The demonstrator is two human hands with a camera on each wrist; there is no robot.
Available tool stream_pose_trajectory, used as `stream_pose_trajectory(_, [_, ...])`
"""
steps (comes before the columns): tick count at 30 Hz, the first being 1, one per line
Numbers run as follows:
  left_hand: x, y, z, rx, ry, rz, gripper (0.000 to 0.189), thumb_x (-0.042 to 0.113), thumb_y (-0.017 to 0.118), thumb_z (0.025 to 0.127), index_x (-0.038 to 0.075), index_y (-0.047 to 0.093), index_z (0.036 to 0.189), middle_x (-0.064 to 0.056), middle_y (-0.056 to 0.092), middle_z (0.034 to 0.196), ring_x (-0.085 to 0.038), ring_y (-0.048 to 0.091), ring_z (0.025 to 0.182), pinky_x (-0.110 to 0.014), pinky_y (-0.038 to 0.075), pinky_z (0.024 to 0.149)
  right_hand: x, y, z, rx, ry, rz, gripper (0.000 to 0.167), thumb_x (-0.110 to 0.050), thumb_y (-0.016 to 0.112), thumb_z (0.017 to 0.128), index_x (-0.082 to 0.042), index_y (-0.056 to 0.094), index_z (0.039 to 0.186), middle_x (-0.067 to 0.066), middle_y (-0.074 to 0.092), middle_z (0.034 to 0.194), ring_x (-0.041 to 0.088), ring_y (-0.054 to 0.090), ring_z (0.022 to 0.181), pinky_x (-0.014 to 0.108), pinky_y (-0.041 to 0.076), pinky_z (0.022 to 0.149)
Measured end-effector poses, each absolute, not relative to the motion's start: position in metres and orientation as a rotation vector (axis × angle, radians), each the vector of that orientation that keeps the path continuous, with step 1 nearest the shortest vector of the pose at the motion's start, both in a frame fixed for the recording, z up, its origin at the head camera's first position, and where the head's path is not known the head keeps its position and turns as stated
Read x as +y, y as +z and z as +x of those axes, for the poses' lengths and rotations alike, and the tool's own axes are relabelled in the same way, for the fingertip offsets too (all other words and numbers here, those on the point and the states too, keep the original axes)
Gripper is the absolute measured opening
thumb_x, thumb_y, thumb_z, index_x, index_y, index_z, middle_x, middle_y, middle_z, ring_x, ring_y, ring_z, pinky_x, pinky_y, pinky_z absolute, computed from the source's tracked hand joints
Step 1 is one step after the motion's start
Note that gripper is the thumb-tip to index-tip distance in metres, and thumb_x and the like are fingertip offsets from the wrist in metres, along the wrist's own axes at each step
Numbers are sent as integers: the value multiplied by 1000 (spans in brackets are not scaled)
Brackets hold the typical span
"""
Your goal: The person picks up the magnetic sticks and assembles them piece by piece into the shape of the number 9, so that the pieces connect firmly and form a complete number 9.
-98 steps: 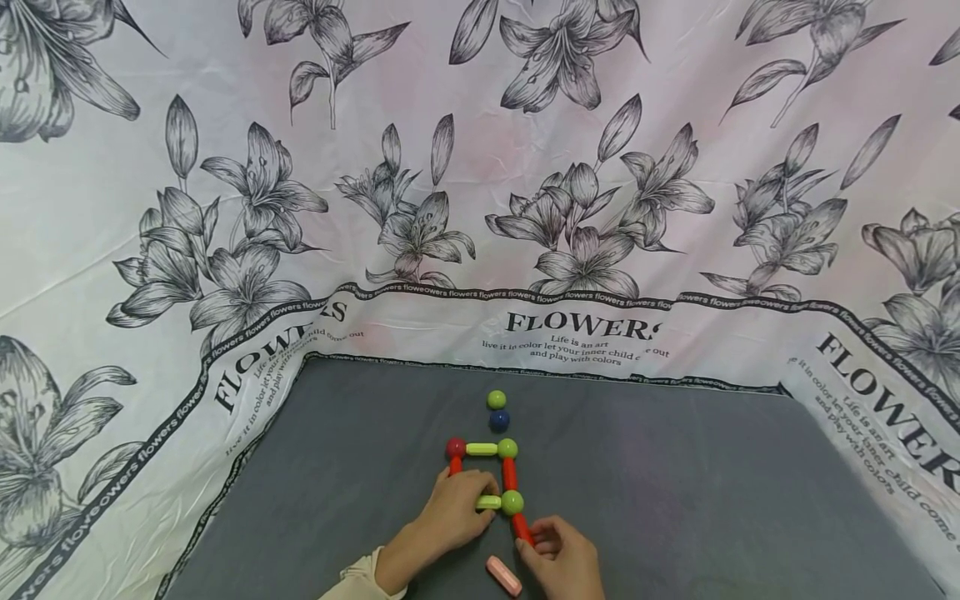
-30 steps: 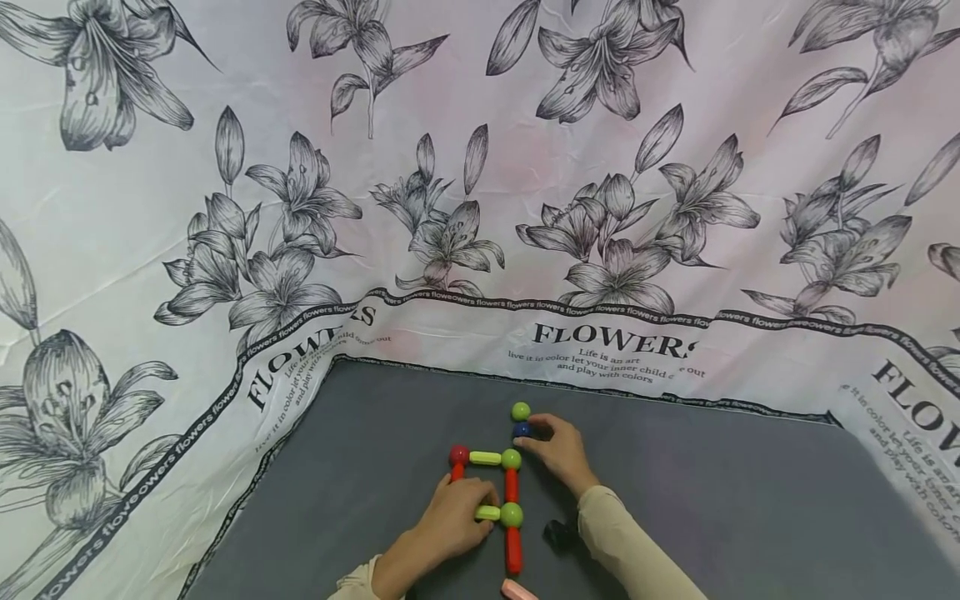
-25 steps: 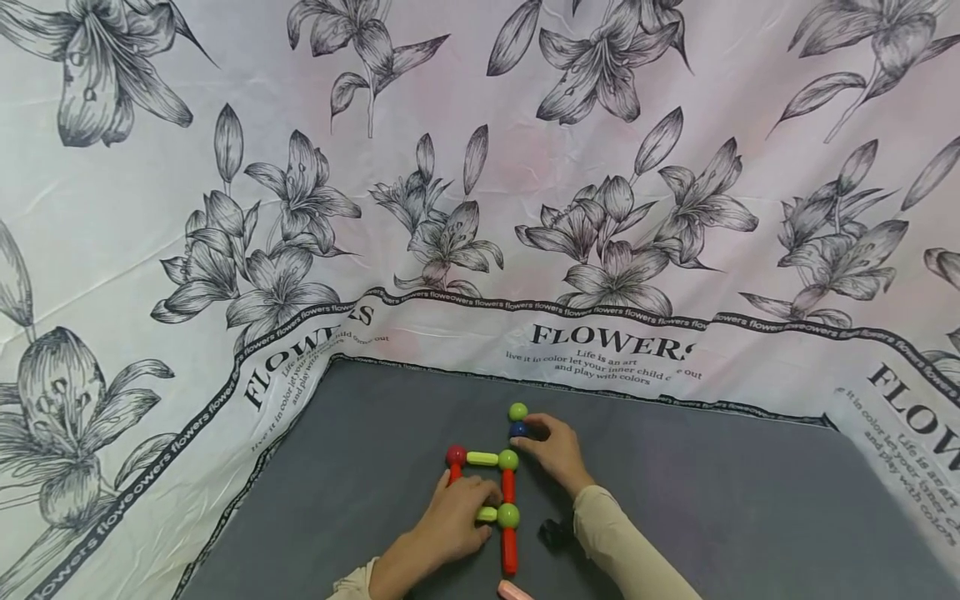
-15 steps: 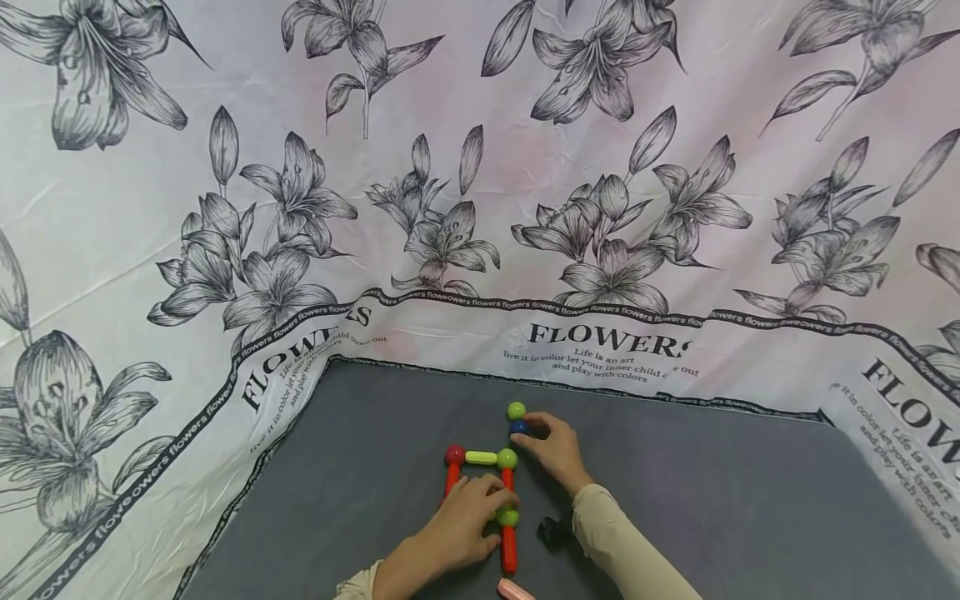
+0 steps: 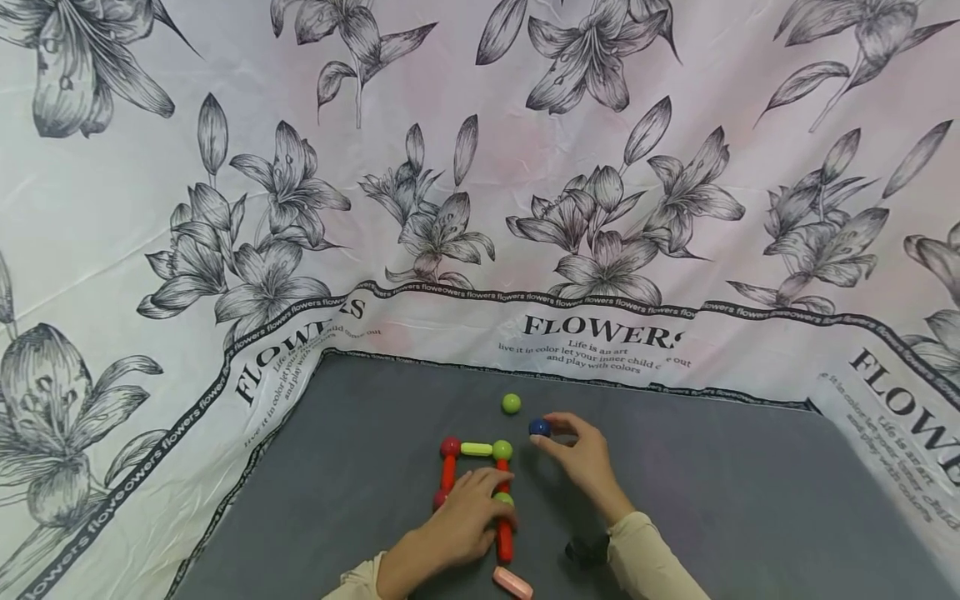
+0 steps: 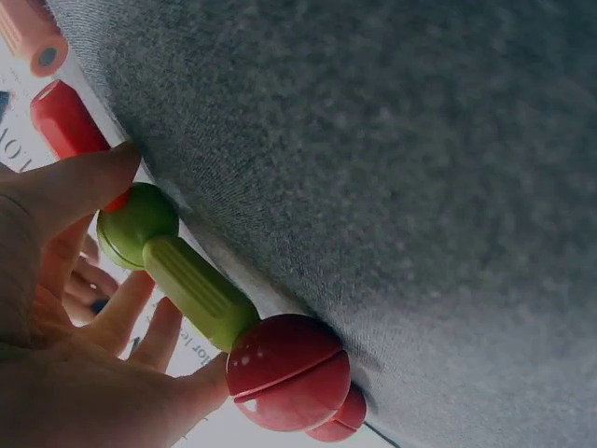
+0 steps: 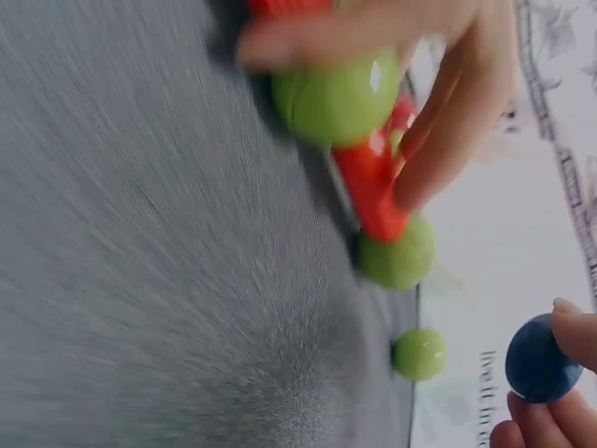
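My right hand (image 5: 585,458) pinches a blue ball (image 5: 539,427) between thumb and fingertips, held off to the right of the other pieces. A four-sided frame of magnetic rods and balls lies on the table, with red balls (image 5: 450,447) on its left and green balls (image 5: 502,450) on its right. Over its near right corner, my left hand (image 5: 467,518) grips the frame; the thumb is on the lower red rod (image 6: 65,117) beside the corner green ball (image 6: 138,226), while fingers touch the upper red rod (image 7: 371,187). That hand partly hides the near yellow-green rod (image 6: 203,291).
A loose green ball (image 5: 511,403) sits beyond the frame. Near the front edge of view lies a pink rod (image 5: 513,582). A small black object (image 5: 587,550) is by my right cuff. Flower-printed cloth (image 5: 420,325) borders the grey tabletop (image 5: 712,483) at the back and sides.
My right hand has drawn the blue ball rightward, away from the loose green ball. My left hand has shifted right from the near yellow-green rod to the corner green ball.
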State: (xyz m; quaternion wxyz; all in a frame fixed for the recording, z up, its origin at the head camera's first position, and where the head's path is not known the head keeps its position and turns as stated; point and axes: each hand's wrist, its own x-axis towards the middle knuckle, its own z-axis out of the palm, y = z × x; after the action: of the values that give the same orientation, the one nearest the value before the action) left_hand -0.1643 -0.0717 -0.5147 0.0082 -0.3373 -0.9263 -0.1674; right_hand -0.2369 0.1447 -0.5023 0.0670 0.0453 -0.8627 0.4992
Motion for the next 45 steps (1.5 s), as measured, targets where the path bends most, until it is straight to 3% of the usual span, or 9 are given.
stream_pose_trajectory(7, [-71,-517,-168,-2868,-542,-1044,35,3,73,81,35,75,93,-1,57,142,-20,49,135,-50,44,109,141,-496,-184,-2593,1625,102,37,-23,86,78,-16,73,113,1,75,105,11,68,97,24,52,79])
stream_pose_trajectory(13, [-71,-518,-167,-2821,-497,-1063,29,6,75,80,29,75,98,-3,59,139,-22,52,131,-47,47,107,132,-504,-136,-2631,1800,33,39,-27,86,78,-12,72,112,3,74,106,7,66,91,23,53,73])
stream_pose_trajectory(19, [-71,-514,-165,-2875,-620,-1036,34,2,75,80,31,74,96,-3,58,141,-22,50,134,-50,45,108,128,-520,-101,-2729,1890,-13,48,-34,83,80,-7,69,116,9,73,107,5,66,88,23,54,70])
stream_pose_trajectory(32, [-71,-513,-167,-2917,-649,-994,29,7,76,83,33,73,97,-2,57,143,-20,49,136,-48,44,110,119,-537,-91,-2809,1806,-22,44,-37,83,80,-9,70,111,4,73,97,4,62,83,23,49,65])
stream_pose_trajectory(45, [-71,-516,-167,-2881,-666,-1011,32,1,73,80,30,74,96,-3,58,142,-21,50,135,-47,44,110,110,-535,-84,-2806,1791,-85,46,-38,85,77,-9,70,109,2,71,91,5,59,78,22,46,61])
